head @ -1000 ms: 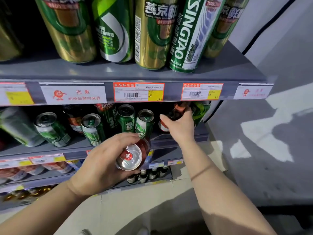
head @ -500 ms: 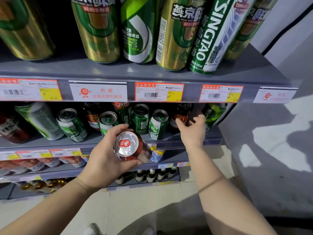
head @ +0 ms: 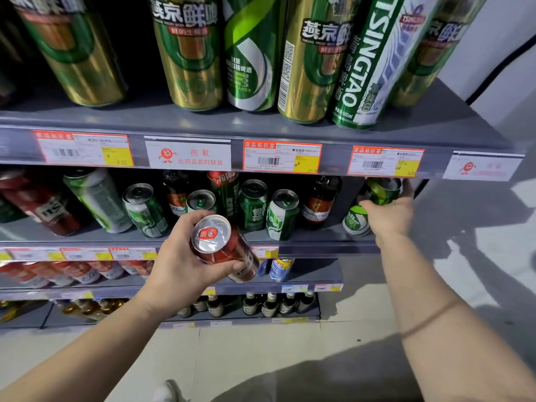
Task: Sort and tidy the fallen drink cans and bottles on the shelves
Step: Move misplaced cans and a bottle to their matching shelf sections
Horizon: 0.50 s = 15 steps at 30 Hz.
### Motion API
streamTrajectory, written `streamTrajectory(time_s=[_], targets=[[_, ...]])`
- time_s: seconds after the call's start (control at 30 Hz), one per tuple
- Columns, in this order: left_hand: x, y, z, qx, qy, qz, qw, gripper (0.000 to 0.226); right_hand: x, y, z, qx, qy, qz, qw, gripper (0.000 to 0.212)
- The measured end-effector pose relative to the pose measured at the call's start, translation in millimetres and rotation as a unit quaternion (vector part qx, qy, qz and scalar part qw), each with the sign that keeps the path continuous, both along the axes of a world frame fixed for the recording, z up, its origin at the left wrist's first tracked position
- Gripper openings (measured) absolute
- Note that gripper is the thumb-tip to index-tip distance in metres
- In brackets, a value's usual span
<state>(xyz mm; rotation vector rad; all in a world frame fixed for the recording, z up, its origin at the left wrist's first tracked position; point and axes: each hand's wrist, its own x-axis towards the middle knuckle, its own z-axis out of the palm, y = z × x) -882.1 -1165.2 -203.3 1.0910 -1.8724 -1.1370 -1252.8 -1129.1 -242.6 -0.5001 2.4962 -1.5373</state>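
Two hands: both busy
Left hand (head: 179,265): grips red can (head: 224,248), top toward camera
Right hand (head: 390,217): nearer, grasps green can (head: 380,192) at shelf's right end

We see a grey metal shelving unit (head: 261,126) filling the left and centre of the frame, its tiers stepping down toward the bottom. Along each front edge runs a strip of price tags (head: 282,156), orange-bordered with yellow patches, beside white notice cards (head: 188,155). At the bottom we see a pale tiled floor (head: 261,352) with thin joints. On the right a grey floor (head: 478,256) carries bright patches of light and soft shadows. A white wall (head: 499,53) with a dark line rises at upper right.
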Motion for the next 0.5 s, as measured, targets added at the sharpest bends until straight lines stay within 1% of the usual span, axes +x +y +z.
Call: streamTrajectory(time_s=[0.07,0.13,0.23,0.33,0.43,0.5], targets=[[0.7,4.1,3.8,0.013,0.011,0.016,1.000,0.080,8.9,8.6,3.1,-0.014,0.019,0.007,1.000,0.073],[0.6,8.0,7.2,0.022,0.021,0.023,0.999,0.075,25.2,24.9,3.9,-0.051,0.020,0.001,0.999,0.064],[7.3,8.6,8.6,0.031,0.035,0.032,0.998,0.074,60.7,54.6,18.1,-0.110,0.038,-0.010,0.993,0.067],[15.6,6.1,6.9,0.047,0.044,0.023,0.998,0.071,100.2,85.5,49.0,-0.099,0.038,0.015,0.994,0.064],[39.1,-3.8,3.5,0.062,0.058,0.016,0.996,0.069,152.6,103.3,74.8,-0.078,0.025,0.086,0.993,0.058],[62.8,-12.3,1.1,0.066,0.059,0.015,0.996,0.071,193.9,97.7,83.5,-0.061,0.013,0.128,0.990,0.055]])
